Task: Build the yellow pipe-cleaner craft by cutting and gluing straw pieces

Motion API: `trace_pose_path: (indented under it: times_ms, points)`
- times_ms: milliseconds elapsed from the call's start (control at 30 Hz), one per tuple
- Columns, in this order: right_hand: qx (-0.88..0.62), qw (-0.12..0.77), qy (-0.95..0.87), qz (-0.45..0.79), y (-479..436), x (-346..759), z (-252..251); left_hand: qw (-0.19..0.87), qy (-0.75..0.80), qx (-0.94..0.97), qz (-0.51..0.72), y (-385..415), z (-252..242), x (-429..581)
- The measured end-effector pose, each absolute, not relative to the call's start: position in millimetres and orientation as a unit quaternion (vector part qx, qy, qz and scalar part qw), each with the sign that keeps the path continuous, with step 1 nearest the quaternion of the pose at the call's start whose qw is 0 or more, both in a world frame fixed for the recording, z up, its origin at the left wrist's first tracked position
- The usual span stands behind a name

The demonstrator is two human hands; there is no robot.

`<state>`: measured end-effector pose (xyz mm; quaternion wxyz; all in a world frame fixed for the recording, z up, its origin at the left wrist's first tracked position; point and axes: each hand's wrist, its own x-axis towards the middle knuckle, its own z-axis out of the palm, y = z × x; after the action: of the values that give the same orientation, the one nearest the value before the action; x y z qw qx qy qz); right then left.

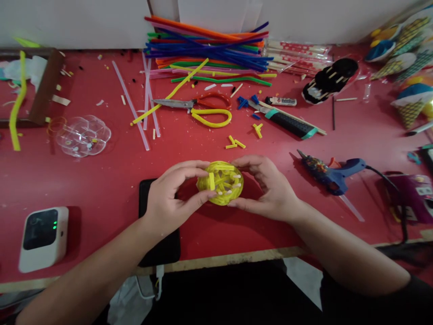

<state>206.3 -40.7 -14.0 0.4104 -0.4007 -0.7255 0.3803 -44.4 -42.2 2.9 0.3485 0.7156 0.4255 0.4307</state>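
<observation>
Between my two hands is a small round yellow craft piece (221, 184), seemingly made of wound pipe cleaner, with several pale stick ends along its rim. My left hand (176, 189) grips its left side, thumb below and fingers above, by a short yellow strip that stands on the rim. The right side is pinched between thumb and fingers of my right hand (267, 187). Beyond the piece lie short cut yellow pieces (236, 142) and a small yellow cross-shaped bit (257, 130). Scissors (194, 104) with red and yellow handles rest farther back.
A glue gun (333, 174) with its cord lies right; a black power bank or phone (158, 253) is under my left wrist. Colourful pipe cleaners (209, 47) are piled at the back. A utility knife (287, 119), clear flower-shaped tray (83, 135) and white device (43, 239) surround the workspace.
</observation>
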Motion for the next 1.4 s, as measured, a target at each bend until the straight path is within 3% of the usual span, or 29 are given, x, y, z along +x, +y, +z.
trace_pose_path:
  times_ms: [733,867,1167,1267,1400]
  points:
    - [-0.354,0.444,-0.701,0.431,-30,212,-7,0.306,0.435,0.747,0.4,-40,8,-45]
    - [-0.372,0.476,-0.726,0.328,-17,211,21,0.302,0.443,0.749,0.39,-39,9,-45]
    - [-0.199,0.286,-0.928,0.13,16,191,76,0.326,0.418,0.749,0.398,-37,2,-46]
    - [-0.188,0.242,-0.941,0.145,25,188,83,0.32,0.427,0.749,0.393,-36,0,-46]
    - [-0.239,0.18,-0.92,0.253,34,190,85,0.299,0.421,0.764,0.387,-36,5,-47]
